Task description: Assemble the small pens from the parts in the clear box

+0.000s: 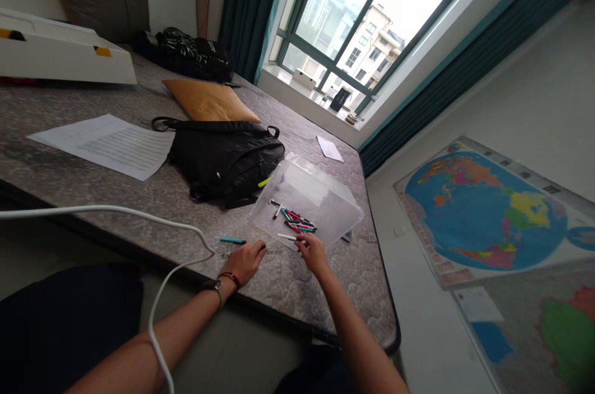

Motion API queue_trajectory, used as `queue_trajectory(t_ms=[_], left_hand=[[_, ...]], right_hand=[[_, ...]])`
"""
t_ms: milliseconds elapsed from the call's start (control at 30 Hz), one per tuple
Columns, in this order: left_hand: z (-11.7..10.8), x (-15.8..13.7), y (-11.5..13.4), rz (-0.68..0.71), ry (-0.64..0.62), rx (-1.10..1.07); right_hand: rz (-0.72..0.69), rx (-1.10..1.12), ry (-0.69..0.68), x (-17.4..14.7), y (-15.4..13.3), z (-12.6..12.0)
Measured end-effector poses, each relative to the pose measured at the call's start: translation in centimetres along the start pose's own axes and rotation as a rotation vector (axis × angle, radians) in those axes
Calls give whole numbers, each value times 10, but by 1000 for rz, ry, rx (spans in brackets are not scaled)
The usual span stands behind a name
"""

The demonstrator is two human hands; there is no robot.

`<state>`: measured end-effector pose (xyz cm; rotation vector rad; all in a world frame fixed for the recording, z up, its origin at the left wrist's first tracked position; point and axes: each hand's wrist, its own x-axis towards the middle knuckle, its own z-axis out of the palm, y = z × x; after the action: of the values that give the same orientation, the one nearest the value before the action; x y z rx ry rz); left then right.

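Note:
My right hand (pixel 310 252) pinches a white marker (pixel 287 237) with a dark end, at the near rim of a clear plastic box (pixel 332 192). Several markers (pixel 297 220) in red, black, teal and white lie in a loose heap inside the box. To the left, my left hand (pixel 248 261) rests low over the mattress, fingers closed, with a small dark tip showing at the fingertips; what it holds is too small to name. A teal marker with a black end (pixel 232 240) lies on the mattress just beyond that hand.
A black backpack (pixel 225 158) lies left of the box on the mattress (pixel 139 199). Behind it is a brown padded envelope (pixel 211 101), and further left a printed sheet (pixel 111 145). A white cable (pixel 162 282) crosses over my left arm. A map (pixel 488 208) hangs on the right wall.

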<state>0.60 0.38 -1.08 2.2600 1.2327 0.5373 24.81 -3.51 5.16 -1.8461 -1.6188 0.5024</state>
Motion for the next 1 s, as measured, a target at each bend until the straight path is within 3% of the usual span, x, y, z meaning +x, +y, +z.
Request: queue_trajectory(t_ms=[100, 200, 300, 433, 567, 767, 1000], left_hand=[[0, 0, 0, 10, 4, 0], [-1, 0, 0, 0, 9, -10], [-2, 0, 1, -42, 9, -23], [-3, 0, 3, -69, -5, -28], [-5, -1, 4, -47, 20, -46], [-5, -1, 3, -40, 62, -141], [-4, 2, -10, -28, 148, -505]], right_hand=[[-32, -22, -28, 1, -10, -17], [95, 58, -19, -2, -12, -15], [307, 249, -31, -14, -7, 4], [412, 443, -63, -39, 0, 41], [426, 600, -59, -58, 0, 64], [544, 877, 108, -63, -11, 74], [541, 1040, 121, -54, -35, 104]])
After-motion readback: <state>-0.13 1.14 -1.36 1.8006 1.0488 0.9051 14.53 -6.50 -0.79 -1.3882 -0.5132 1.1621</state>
